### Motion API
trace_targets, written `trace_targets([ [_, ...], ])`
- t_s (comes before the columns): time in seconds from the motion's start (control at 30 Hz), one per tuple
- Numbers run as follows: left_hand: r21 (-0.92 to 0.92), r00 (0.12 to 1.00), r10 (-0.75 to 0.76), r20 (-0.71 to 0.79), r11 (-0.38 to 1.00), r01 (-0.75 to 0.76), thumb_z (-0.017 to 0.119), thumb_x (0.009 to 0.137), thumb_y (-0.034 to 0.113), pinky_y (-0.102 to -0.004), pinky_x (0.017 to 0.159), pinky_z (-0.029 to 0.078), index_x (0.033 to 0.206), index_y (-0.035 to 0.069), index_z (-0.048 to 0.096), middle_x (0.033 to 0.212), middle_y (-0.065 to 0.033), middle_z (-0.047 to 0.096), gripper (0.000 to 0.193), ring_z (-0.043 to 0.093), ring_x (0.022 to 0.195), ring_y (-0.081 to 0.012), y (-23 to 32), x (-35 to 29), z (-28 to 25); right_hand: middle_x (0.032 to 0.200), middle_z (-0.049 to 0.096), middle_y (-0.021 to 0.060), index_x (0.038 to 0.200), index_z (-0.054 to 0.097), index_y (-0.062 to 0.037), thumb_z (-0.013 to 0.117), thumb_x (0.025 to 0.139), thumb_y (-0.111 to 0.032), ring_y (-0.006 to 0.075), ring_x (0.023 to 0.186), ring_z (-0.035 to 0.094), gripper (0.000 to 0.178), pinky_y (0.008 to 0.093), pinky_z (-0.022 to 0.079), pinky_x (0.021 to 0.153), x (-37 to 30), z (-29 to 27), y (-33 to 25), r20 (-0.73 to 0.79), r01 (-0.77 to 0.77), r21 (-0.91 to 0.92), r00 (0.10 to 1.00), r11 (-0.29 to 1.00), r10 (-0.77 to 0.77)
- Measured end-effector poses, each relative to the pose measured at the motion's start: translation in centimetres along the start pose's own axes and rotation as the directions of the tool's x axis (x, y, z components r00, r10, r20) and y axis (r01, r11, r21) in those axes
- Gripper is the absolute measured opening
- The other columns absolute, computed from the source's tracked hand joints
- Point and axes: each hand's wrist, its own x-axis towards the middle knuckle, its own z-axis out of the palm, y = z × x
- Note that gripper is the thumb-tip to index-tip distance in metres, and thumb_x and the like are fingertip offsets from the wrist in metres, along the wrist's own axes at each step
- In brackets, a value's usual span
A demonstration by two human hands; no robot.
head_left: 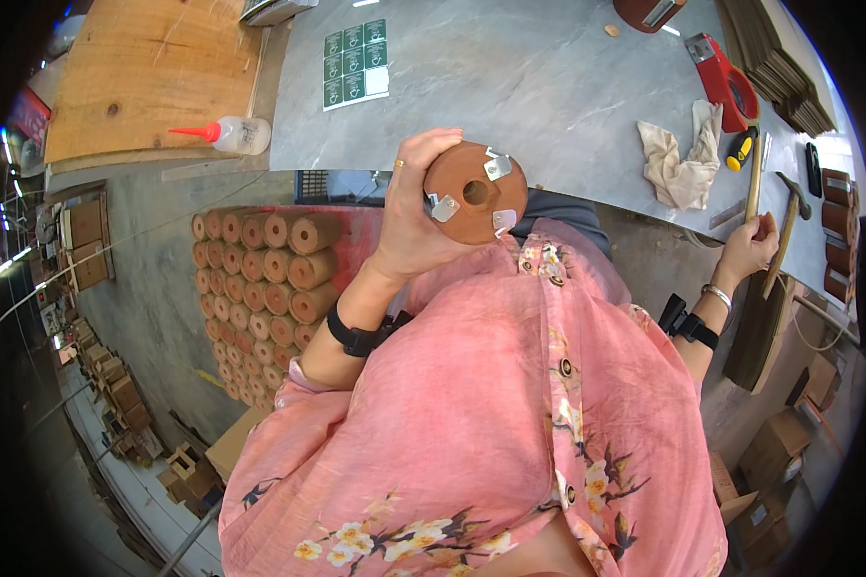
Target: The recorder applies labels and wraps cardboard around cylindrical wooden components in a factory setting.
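Note:
My left hand (416, 207) is wrapped round a reddish-brown round block (457, 216), seen end-on in front of my chest. The block has a hole through its centre, and three small bent metal plates are fixed around its face. Far to the right, my right hand (752, 246) is closed at the table's edge, around the near end of a slim wooden handle (754, 183). What tops that handle is unclear. Beside this hand lies a hammer (789, 226), its head away from me and its wooden handle pointing back.
On the grey table (529, 87) are a cloth (681, 159), a red tape dispenser (712, 82), a green label sheet (355, 62) and a red-tipped squeeze bottle (241, 136). Several brown blocks (839, 236) line the right edge. Stacked brown cylinders (277, 269) stand at lower left.

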Motion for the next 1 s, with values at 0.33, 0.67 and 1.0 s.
trace_targets([
  [0.33, -0.271, 0.929, -0.369, -0.016, 0.896, 0.351, 0.093, 0.068, 0.027, -0.0397, 0.101, 0.049, 0.140, 0.008, 0.045, 0.135, -0.0135, 0.054, 0.088, 0.058, 0.120, -0.0260, 0.3, -0.6, -0.7, 0.114, 0.068, 0.0151, 0.119, 0.064, 0.0039, 0.063, 0.093, -0.007, 0.0239, 0.101, 0.068, 0.028, 0.0333, 0.055, 0.089, 0.6, -1.7, -2.3, -0.135, 0.003, 0.119, 0.991, 0.993, 0.013],
  [0.67, -0.936, 0.640, -0.692, 0.334, -0.324, 0.138, 0.059, 0.092, 0.068, -0.0519, 0.105, 0.053, 0.143, 0.007, 0.045, 0.135, -0.0190, 0.054, 0.081, 0.052, 0.130, -0.0416, -2.0, -0.2, -2.9, 0.113, 0.070, 0.0145, 0.118, 0.062, 0.0051, 0.062, 0.097, -0.003, 0.0197, 0.102, 0.068, 0.023, 0.0301, 0.053, 0.091, 0.2, -2.3, -7.1, -0.105, 0.079, 0.261, 0.993, 0.962, -0.053],
  [1.0, -0.858, 0.659, -0.661, 0.360, -0.511, -0.045, 0.053, 0.095, 0.068, -0.0498, 0.103, 0.055, 0.136, 0.009, 0.053, 0.136, -0.0146, 0.056, 0.072, 0.053, 0.131, -0.0393, -2.2, -1.1, -3.4, 0.114, 0.070, 0.0142, 0.121, 0.061, 0.0061, 0.061, 0.098, -0.003, 0.0191, 0.102, 0.068, 0.025, 0.0299, 0.053, 0.092, -1.0, -1.4, -7.9, -0.019, 0.057, 0.370, 0.998, 0.927, -0.054],
])
